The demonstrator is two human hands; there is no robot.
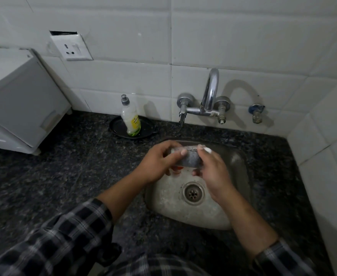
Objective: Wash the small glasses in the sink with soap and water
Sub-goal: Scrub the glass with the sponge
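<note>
Both hands meet above the steel sink (235, 162). My left hand (155, 162) grips a small clear glass (191, 158) lying on its side, fingers curled over its top. My right hand (211, 168) holds the glass's other end, and its fingertips pinch something white and foamy (207, 150) at the rim. A bit of orange (179, 167) shows under the glass; I cannot tell what it is. The dish soap bottle (130, 118) stands behind on a black plate (147, 128).
The chrome tap (209, 92) is mounted on the tiled wall over the sink, with no water running. A drain (193, 193) sits in the sink's middle. Dark granite counter (64, 166) surrounds it. A white appliance (22, 100) stands at the left; a small valve (256, 113) at the right.
</note>
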